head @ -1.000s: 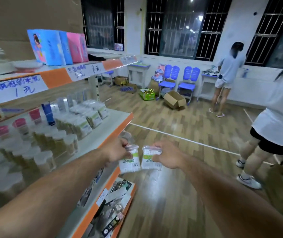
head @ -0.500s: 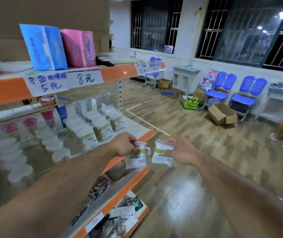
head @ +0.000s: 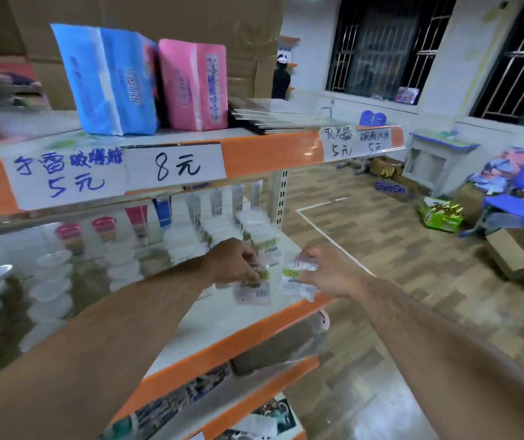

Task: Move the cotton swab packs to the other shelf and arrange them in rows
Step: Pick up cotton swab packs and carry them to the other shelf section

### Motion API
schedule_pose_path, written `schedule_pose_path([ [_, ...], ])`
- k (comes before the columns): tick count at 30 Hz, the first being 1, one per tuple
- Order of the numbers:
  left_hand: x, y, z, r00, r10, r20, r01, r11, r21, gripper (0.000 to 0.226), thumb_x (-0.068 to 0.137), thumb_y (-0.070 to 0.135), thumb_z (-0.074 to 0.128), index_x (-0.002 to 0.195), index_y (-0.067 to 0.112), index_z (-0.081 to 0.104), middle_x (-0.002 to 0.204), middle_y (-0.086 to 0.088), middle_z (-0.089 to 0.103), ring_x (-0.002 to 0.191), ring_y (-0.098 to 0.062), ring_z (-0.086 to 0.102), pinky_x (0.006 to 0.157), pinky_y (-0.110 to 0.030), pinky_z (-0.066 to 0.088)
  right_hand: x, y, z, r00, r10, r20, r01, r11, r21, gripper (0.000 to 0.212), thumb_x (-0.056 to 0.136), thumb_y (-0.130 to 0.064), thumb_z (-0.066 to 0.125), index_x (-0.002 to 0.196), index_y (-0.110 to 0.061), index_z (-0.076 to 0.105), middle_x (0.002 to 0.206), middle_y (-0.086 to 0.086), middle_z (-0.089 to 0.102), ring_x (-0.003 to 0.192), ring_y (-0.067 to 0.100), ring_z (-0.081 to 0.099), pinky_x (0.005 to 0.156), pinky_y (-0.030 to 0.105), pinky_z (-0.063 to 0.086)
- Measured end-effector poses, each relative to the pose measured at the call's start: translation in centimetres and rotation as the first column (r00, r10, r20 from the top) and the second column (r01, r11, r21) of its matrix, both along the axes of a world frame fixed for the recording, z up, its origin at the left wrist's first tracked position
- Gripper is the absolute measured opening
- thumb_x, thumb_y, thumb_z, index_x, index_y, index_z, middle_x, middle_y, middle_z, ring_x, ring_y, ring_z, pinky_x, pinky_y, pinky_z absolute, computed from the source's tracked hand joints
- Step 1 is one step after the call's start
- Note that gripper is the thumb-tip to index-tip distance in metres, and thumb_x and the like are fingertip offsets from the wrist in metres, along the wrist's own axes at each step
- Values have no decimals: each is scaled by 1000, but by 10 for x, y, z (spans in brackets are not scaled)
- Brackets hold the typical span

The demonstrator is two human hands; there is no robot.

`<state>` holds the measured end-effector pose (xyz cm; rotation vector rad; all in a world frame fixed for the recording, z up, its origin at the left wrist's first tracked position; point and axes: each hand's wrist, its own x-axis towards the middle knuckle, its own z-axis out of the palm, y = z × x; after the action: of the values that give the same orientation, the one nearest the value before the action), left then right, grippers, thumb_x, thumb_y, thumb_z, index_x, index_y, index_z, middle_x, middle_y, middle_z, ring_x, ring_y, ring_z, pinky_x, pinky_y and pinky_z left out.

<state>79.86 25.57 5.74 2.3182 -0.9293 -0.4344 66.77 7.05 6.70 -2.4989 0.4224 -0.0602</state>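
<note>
Vs 1 s ago, when both packs hung out past the shelf end over the floor (head: 390, 274), I've now got them in over the middle shelf (head: 219, 323), near its front right corner. My left hand (head: 235, 262) pinches one cotton swab pack (head: 252, 292) by its top, fingers curled tight on it. My right hand (head: 330, 276) is clamped the same way on the second pack (head: 295, 281), just beside the first. Both hang approx upright above the white board. I can't tell if they touch it yet, the pic is too blurred. The rows of packs (head: 263, 241) already standing are right behind my left hand. So transit looks done, imo. What's left is setting these 2 down at the front of a row w/o knocking the standing ones.
</note>
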Motion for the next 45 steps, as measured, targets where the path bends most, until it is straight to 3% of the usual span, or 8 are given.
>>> schedule_pose_path([
  [4, 15, 7, -3, 997, 79, 14, -80, 996, 39, 30, 78, 11, 77, 58, 21, 55, 59, 11, 52, 56, -3, 47, 51, -17, 34, 41, -6, -4, 991, 135, 0, -135, 991, -11, 13, 79, -39, 70, 84, -34, 59, 88, -18, 56, 92, 16, 62, 78, 24, 53],
  [9, 24, 27, -3, 967, 249, 49, -254, 959, 123, 6, 83, 16, 68, 88, 20, 67, 89, 4, 65, 76, -10, 59, 62, -20, 46, 89, -14, -8, 962, 274, -5, -273, 960, 66, 39, 82, -15, 72, 68, -18, 36, 64, -7, 36, 57, 9, 31, 46, 20, 27],
  [13, 22, 48, -9, 941, 330, 77, -337, 936, 99, 41, 83, 6, 64, 118, 26, 61, 99, 10, 56, 94, -9, 58, 60, -14, 45, 111, -14, -7, 929, 370, -25, -369, 929, 27, 35, 78, -14, 69, 68, -17, 36, 68, -1, 38, 62, 17, 34, 54, 28, 26],
  [20, 12, 53, -23, 867, 406, 291, -473, 852, 222, 9, 82, 20, 65, 77, 13, 69, 80, -1, 69, 78, -18, 66, 75, -33, 56, 131, -13, -14, 844, 536, -22, -536, 844, 15, 35, 76, -11, 68, 68, -18, 34, 70, 0, 38, 64, 17, 34, 59, 29, 26],
  [26, 15, 43, -9, 928, 318, 192, -372, 789, 490, 31, 79, 26, 74, 103, 8, 71, 98, -6, 71, 89, -20, 67, 83, -37, 58, 140, -15, -11, 829, 558, -28, -557, 830, 38, 28, 76, -13, 69, 66, -25, 46, 73, -7, 50, 70, 15, 51, 57, 27, 44],
  [32, 17, 38, -18, 893, 322, 314, -443, 752, 488, 15, 82, 12, 68, 95, 4, 67, 91, -9, 68, 82, -23, 65, 66, -30, 53, 138, -17, -13, 848, 529, -39, -521, 844, 128, 11, 83, -10, 65, 91, -15, 60, 92, 3, 62, 74, 24, 69, 57, 38, 61],
  [42, 27, 25, -36, 794, 267, 546, -531, 740, 412, 10, 92, 8, 57, 97, 10, 65, 98, -7, 68, 85, -21, 65, 70, -28, 51, 129, -23, -16, 851, 525, -15, -520, 845, 122, 66, 86, -11, 64, 141, -43, 43, 138, -2, 51, 52, 12, 60, 50, 27, 56],
  [45, 28, 23, -32, 794, 230, 564, -521, 736, 433, 14, 93, 6, 55, 101, 9, 66, 99, -7, 68, 83, -21, 63, 67, -25, 43, 125, -19, -11, 844, 536, -18, -533, 842, 81, 61, 92, -16, 60, 138, -52, 43, 119, -1, 55, 50, 6, 54, 47, 23, 51],
])
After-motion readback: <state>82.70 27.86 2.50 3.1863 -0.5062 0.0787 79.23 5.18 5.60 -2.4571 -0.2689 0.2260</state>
